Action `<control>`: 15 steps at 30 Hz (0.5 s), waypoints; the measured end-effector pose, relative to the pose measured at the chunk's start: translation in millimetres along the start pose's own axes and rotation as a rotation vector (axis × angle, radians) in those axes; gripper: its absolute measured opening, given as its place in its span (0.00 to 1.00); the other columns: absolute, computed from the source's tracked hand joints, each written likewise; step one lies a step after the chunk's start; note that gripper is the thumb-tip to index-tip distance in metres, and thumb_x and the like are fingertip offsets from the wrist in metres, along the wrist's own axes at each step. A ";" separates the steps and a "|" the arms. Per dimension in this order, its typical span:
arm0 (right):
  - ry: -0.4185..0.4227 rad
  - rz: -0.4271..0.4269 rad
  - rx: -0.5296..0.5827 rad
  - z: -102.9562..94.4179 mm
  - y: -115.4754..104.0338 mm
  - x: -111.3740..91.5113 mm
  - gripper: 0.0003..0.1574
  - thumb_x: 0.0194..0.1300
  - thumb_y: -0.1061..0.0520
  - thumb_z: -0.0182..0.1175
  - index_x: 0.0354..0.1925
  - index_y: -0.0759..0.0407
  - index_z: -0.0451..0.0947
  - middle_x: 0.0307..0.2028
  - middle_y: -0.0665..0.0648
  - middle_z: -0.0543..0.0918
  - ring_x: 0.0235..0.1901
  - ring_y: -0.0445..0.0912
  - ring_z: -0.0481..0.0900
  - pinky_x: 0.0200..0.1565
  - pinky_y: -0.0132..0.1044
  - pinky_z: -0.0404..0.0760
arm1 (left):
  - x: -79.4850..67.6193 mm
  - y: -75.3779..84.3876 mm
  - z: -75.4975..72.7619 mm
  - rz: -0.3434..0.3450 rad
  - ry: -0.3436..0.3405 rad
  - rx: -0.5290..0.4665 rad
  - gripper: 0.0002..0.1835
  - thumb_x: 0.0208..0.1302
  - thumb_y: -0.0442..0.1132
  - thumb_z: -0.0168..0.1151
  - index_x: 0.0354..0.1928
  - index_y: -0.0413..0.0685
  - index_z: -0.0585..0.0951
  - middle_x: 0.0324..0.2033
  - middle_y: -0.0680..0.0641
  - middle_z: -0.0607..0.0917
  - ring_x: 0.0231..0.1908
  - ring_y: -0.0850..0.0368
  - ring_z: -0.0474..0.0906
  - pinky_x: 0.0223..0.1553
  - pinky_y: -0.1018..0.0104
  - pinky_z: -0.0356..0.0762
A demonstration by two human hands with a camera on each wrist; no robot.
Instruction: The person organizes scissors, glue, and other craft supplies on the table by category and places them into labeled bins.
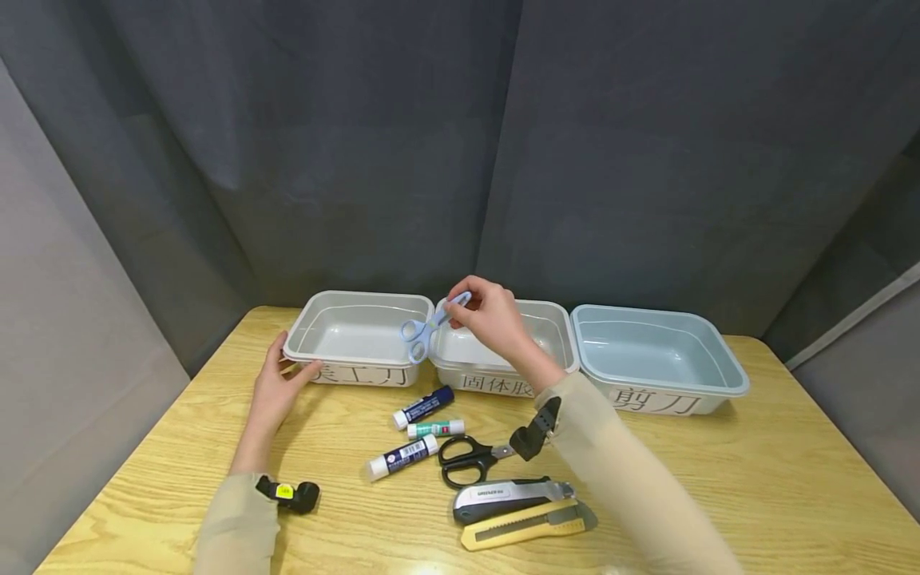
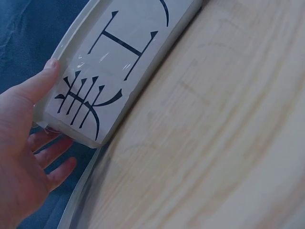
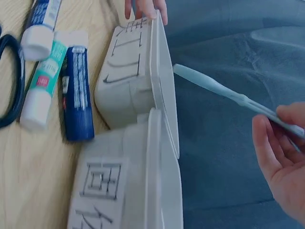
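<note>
Looks like a curtained-off recording booth to me: dark drapes (image 1: pixel 345 160) close behind this wooden table (image 1: pixel 812 463), black wrist cameras (image 1: pixel 530 439) strapped on

We are pinching light-blue scissors (image 1: pixel 434 323) in our right grip (image 1: pixel 489 315) toward the blade end, so that the two finger loops are pointing down and leftward, showing in front of the left bin's right end in the head view. With our left grip (image 1: pixel 276 383) we are holding the left bin (image 1: pixel 352 327), a whitish, open-topped rectangular tub, by its left end, while it is sitting upright on the desk (image 1: pixel 791 463), its white front label (image 1: pixel 366 375) bearing large black characters.
</note>
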State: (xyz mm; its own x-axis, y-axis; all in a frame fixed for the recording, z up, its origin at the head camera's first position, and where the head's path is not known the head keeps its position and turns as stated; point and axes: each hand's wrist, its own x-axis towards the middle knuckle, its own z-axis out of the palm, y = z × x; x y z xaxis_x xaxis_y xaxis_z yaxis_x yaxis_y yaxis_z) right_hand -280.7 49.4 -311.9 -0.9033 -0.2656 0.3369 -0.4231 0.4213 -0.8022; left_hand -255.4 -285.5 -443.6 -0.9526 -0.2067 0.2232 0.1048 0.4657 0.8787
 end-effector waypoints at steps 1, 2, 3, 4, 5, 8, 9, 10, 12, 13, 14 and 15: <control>0.017 0.013 0.012 2.5 0.2 1.6 0.05 0.59 0.55 0.61 0.35 0.54 0.77 0.25 0.53 0.82 0.25 0.44 0.81 0.26 0.34 0.77 | 0.0 0.2 0.4 0.002 0.001 -0.004 0.48 0.56 0.50 0.63 0.71 0.48 0.45 0.62 0.35 0.62 0.58 0.39 0.62 0.59 0.46 0.62; 0.033 0.026 0.023 5.1 0.5 3.2 0.05 0.59 0.55 0.60 0.34 0.55 0.77 0.25 0.54 0.82 0.25 0.44 0.82 0.25 0.33 0.77 | 0.1 0.3 0.8 0.003 0.001 -0.007 0.48 0.56 0.50 0.63 0.71 0.48 0.46 0.62 0.35 0.62 0.58 0.40 0.62 0.59 0.46 0.63; 0.049 0.042 0.034 7.8 0.7 4.8 0.05 0.59 0.56 0.61 0.34 0.55 0.77 0.25 0.55 0.82 0.25 0.45 0.82 0.25 0.32 0.77 | 0.2 0.6 1.4 0.003 -0.001 -0.011 0.48 0.56 0.50 0.63 0.71 0.48 0.46 0.62 0.36 0.62 0.57 0.40 0.62 0.59 0.46 0.63; 0.064 0.053 0.045 10.6 1.2 6.3 0.05 0.59 0.56 0.60 0.34 0.56 0.77 0.25 0.55 0.82 0.25 0.46 0.82 0.26 0.32 0.78 | 0.2 0.8 1.9 0.004 -0.002 -0.014 0.48 0.56 0.50 0.63 0.71 0.48 0.46 0.61 0.36 0.62 0.57 0.40 0.62 0.59 0.47 0.63; 0.079 0.064 0.055 13.6 1.4 7.9 0.05 0.59 0.57 0.60 0.34 0.56 0.76 0.26 0.56 0.82 0.25 0.47 0.82 0.26 0.31 0.78 | 0.3 0.9 2.5 0.003 -0.004 -0.016 0.48 0.55 0.50 0.64 0.71 0.49 0.46 0.61 0.36 0.63 0.57 0.41 0.63 0.59 0.47 0.63; 0.121 0.084 0.079 23.7 1.7 12.8 0.05 0.58 0.58 0.59 0.34 0.58 0.76 0.26 0.57 0.82 0.25 0.47 0.83 0.26 0.30 0.79 | 0.4 0.4 3.0 0.001 0.001 -0.021 0.48 0.55 0.50 0.64 0.71 0.50 0.47 0.61 0.36 0.63 0.57 0.41 0.63 0.59 0.48 0.64; 0.131 0.089 0.081 27.3 1.9 14.3 0.06 0.58 0.58 0.59 0.34 0.58 0.76 0.27 0.56 0.82 0.25 0.46 0.83 0.26 0.29 0.78 | 0.2 0.3 2.8 -0.001 0.004 -0.021 0.48 0.55 0.50 0.64 0.71 0.50 0.47 0.61 0.36 0.63 0.57 0.41 0.63 0.59 0.48 0.64; 0.138 0.095 0.080 31.0 2.0 15.6 0.06 0.58 0.58 0.59 0.34 0.59 0.76 0.27 0.56 0.82 0.24 0.46 0.83 0.25 0.29 0.78 | 0.1 -0.2 2.4 -0.003 0.007 -0.020 0.48 0.55 0.50 0.64 0.71 0.50 0.46 0.61 0.36 0.63 0.57 0.41 0.63 0.59 0.48 0.64; 0.143 0.113 0.075 38.0 1.8 17.7 0.06 0.58 0.58 0.58 0.34 0.59 0.77 0.26 0.56 0.83 0.23 0.44 0.82 0.24 0.28 0.77 | 0.0 -0.7 1.9 -0.009 0.009 -0.020 0.48 0.55 0.49 0.65 0.71 0.51 0.47 0.61 0.37 0.64 0.57 0.41 0.63 0.59 0.48 0.64; 0.140 0.124 0.069 41.3 1.7 18.7 0.06 0.58 0.57 0.58 0.34 0.59 0.77 0.25 0.56 0.83 0.23 0.44 0.82 0.24 0.28 0.76 | -0.1 -1.0 1.6 -0.011 0.007 -0.020 0.48 0.55 0.49 0.65 0.71 0.51 0.46 0.61 0.36 0.63 0.57 0.41 0.63 0.59 0.48 0.64; 0.135 0.136 0.060 44.6 2.0 19.7 0.05 0.59 0.57 0.58 0.33 0.58 0.78 0.25 0.56 0.83 0.23 0.44 0.82 0.24 0.28 0.75 | 0.0 -1.3 1.6 -0.013 0.005 -0.022 0.48 0.55 0.48 0.65 0.71 0.51 0.46 0.61 0.36 0.63 0.57 0.41 0.63 0.59 0.48 0.64; 0.129 0.145 0.056 47.5 2.1 20.7 0.05 0.59 0.57 0.58 0.33 0.58 0.78 0.24 0.56 0.83 0.23 0.44 0.82 0.23 0.28 0.74 | 0.2 -1.6 1.7 -0.014 0.002 -0.026 0.48 0.55 0.48 0.65 0.71 0.52 0.46 0.61 0.36 0.63 0.57 0.40 0.63 0.59 0.48 0.64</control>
State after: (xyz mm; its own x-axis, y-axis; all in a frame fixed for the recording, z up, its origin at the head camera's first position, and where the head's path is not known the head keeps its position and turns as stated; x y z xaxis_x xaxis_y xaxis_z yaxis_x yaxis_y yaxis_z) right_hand -296.9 3.6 -330.0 -0.9578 -0.0908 0.2729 -0.2861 0.3971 -0.8720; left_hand -256.3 -284.8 -445.6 -0.9536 -0.2146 0.2112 0.0986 0.4402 0.8925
